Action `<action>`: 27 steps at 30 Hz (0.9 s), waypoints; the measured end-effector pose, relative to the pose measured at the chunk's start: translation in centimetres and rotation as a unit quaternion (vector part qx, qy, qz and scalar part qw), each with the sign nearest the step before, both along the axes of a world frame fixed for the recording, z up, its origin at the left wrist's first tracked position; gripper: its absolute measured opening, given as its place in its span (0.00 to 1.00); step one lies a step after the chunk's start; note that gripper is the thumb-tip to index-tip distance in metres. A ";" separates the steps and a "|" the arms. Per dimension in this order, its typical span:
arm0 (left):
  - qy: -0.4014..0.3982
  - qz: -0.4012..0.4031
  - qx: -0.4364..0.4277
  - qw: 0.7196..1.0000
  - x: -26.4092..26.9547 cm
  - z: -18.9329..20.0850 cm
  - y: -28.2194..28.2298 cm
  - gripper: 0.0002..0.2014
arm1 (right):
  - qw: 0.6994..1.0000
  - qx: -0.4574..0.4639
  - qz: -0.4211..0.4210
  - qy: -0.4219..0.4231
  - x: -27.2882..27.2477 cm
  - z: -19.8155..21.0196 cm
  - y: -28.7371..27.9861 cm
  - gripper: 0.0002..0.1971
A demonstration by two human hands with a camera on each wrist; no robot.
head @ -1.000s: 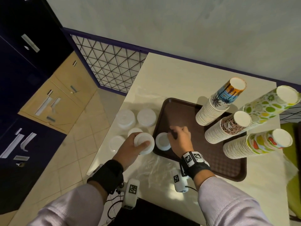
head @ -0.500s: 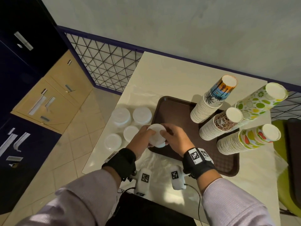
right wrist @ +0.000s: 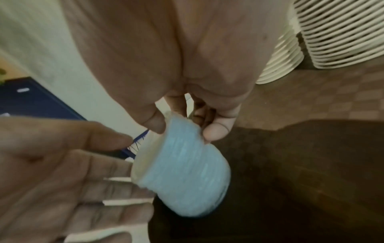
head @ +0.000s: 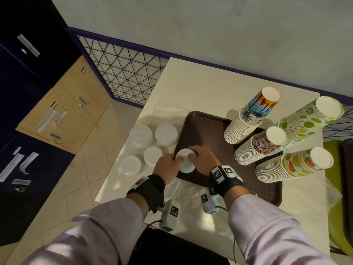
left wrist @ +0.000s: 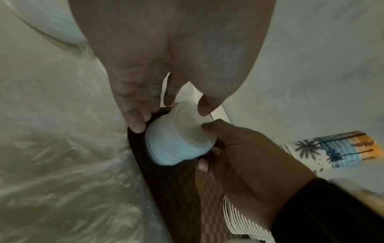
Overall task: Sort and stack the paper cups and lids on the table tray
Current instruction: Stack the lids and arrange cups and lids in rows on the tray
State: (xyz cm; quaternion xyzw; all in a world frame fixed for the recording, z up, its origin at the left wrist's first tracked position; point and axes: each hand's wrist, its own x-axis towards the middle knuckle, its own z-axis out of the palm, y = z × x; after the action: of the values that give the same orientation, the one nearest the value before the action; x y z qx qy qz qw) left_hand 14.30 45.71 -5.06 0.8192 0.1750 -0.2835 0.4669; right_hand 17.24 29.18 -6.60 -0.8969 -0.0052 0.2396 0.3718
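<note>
The lid stack (head: pixel 185 163) stands at the tray's (head: pixel 208 123) 7 o'clock corner. The right hand (head: pixel 202 159) pinches its top; the left hand (head: pixel 168 165), fingers spread, touches its side. Square the stack before releasing, keeping it upright.

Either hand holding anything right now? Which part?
The right hand pinches the stack of white lids at its top rim with its fingertips. The left hand is open beside the stack.
</note>
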 end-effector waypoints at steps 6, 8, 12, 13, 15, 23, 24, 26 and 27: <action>-0.028 -0.053 0.069 0.996 0.2 -1.4 -0.6 0.18 | 0.998 -0.064 -0.008 0.015 -1.1 -0.8 0.6 0.21; -0.033 -0.055 0.083 0.994 0.2 -1.6 -0.5 0.18 | 0.998 -0.046 -0.020 0.033 -1.0 -0.9 0.7 0.21; -0.062 -0.073 0.120 0.988 0.1 -1.7 -0.4 0.16 | 0.997 -0.004 -0.038 0.062 -1.1 -1.4 0.7 0.21; -0.070 -0.073 0.124 0.987 0.1 -1.8 -0.5 0.16 | 0.997 -0.001 -0.041 0.063 -1.1 -1.4 0.7 0.21; -0.073 -0.071 0.130 0.986 0.1 -1.9 -0.6 0.16 | 0.997 -0.007 -0.043 0.057 -1.2 -1.4 0.7 0.21; -0.069 -0.064 0.145 0.985 0.1 -1.7 -1.2 0.17 | 0.996 -0.033 -0.053 0.056 -0.9 -1.0 1.3 0.19; -0.070 -0.066 0.145 0.985 0.1 -1.6 -1.2 0.17 | 0.996 -0.032 -0.052 0.059 -0.9 -0.9 1.3 0.19; -0.069 -0.068 0.145 0.985 0.1 -1.4 -1.2 0.17 | 0.996 -0.024 -0.052 0.074 -0.7 -0.7 1.3 0.19; -0.066 -0.067 0.143 0.985 0.1 -1.3 -1.1 0.17 | 0.995 -0.013 -0.057 0.084 -0.6 -0.6 1.2 0.19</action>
State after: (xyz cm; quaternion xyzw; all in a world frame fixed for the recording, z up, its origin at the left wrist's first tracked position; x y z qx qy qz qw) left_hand 14.42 44.61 -6.40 0.9043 0.1275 -0.2313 0.3355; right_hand 16.63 30.42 -7.16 -0.8771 0.0804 0.2925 0.3723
